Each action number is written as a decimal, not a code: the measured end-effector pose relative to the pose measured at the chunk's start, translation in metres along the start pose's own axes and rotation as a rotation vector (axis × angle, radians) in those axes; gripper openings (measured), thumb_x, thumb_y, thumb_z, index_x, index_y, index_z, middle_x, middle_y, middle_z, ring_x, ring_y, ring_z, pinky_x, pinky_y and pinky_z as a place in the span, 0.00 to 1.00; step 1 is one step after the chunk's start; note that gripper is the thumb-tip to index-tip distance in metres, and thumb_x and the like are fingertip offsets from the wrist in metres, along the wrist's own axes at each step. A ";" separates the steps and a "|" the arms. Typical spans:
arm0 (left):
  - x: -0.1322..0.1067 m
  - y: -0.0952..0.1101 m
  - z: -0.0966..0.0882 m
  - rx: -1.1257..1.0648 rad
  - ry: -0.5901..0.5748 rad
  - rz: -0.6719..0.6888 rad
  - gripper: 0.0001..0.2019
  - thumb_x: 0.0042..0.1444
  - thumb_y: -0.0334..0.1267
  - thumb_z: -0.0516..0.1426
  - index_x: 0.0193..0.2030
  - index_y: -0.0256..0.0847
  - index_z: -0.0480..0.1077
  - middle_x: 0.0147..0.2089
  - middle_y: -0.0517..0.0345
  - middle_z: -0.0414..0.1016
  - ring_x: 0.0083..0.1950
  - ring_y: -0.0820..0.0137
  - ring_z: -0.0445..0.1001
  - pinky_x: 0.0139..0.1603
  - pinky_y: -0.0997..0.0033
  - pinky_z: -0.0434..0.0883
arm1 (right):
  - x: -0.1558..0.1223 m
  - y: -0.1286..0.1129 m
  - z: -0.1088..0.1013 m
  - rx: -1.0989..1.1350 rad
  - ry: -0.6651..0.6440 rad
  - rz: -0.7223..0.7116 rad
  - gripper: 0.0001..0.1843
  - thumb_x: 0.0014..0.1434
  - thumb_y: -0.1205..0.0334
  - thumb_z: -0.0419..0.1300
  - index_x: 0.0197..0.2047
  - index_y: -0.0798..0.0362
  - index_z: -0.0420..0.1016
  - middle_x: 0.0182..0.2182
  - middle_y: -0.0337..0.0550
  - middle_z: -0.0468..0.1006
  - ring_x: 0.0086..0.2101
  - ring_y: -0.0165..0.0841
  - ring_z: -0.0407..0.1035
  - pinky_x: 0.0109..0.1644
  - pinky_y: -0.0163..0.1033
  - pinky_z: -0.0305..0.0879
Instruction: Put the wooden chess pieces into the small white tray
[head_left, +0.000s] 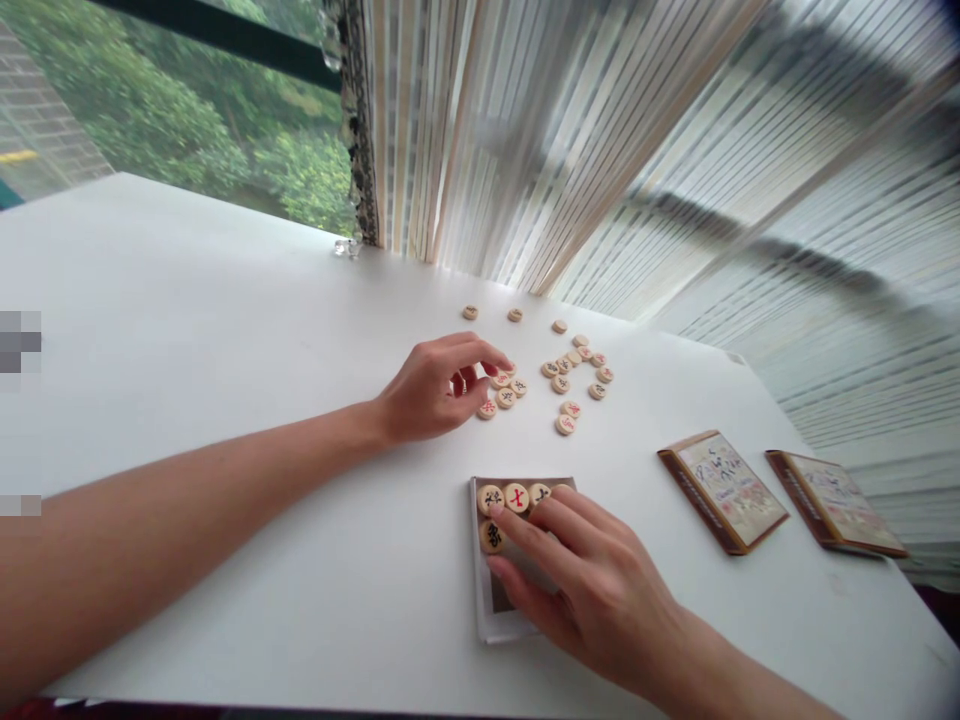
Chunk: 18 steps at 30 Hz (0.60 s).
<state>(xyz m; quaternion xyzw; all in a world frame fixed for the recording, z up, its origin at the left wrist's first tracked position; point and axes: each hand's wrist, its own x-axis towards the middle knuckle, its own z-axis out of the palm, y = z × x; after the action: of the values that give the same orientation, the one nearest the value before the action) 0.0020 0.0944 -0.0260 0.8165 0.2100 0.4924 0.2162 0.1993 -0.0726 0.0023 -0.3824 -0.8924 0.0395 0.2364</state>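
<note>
My left hand [439, 390] reaches over the table to a small cluster of round wooden Chinese chess pieces. Its thumb and index finger close around a red-marked Chinese chess piece [500, 381]; a black-marked piece [506, 398] lies close by. My right hand [592, 570] is over a shallow box [484, 625], fingers apart, covering much of its inside. The index fingertip touches the top-left piece [491, 497]. Below that lies another black-marked piece [491, 538], just above the thumb. A red-marked piece [517, 497] sits in the box's top row.
More loose pieces [560, 384] are scattered toward the back of the white table [225, 330]. To the right lie two brown-edged flat boxes [731, 490] with printed covers. A string curtain [495, 130] hangs behind the table, beside a window.
</note>
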 end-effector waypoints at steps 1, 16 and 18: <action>0.000 0.000 0.000 0.001 0.000 -0.001 0.12 0.61 0.23 0.57 0.47 0.35 0.80 0.40 0.54 0.81 0.33 0.75 0.79 0.33 0.77 0.78 | 0.000 0.000 0.000 -0.001 -0.002 0.002 0.15 0.70 0.68 0.64 0.58 0.61 0.77 0.38 0.52 0.82 0.35 0.41 0.72 0.36 0.46 0.74; 0.000 0.001 0.000 -0.002 0.003 -0.003 0.12 0.61 0.23 0.57 0.46 0.35 0.80 0.40 0.54 0.82 0.33 0.75 0.80 0.33 0.78 0.78 | 0.001 -0.001 -0.001 -0.014 0.002 0.004 0.14 0.70 0.68 0.63 0.57 0.61 0.77 0.39 0.52 0.83 0.35 0.42 0.73 0.37 0.47 0.76; 0.000 0.001 0.000 -0.003 0.004 -0.007 0.12 0.61 0.23 0.58 0.46 0.36 0.80 0.40 0.54 0.82 0.33 0.75 0.80 0.33 0.78 0.78 | 0.002 -0.001 -0.001 -0.013 0.001 0.008 0.14 0.70 0.68 0.63 0.58 0.61 0.76 0.39 0.52 0.83 0.35 0.42 0.73 0.37 0.47 0.76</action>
<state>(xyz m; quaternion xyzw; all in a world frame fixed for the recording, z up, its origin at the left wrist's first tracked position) 0.0024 0.0935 -0.0251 0.8143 0.2126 0.4938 0.2188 0.1978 -0.0722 0.0040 -0.3874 -0.8910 0.0344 0.2341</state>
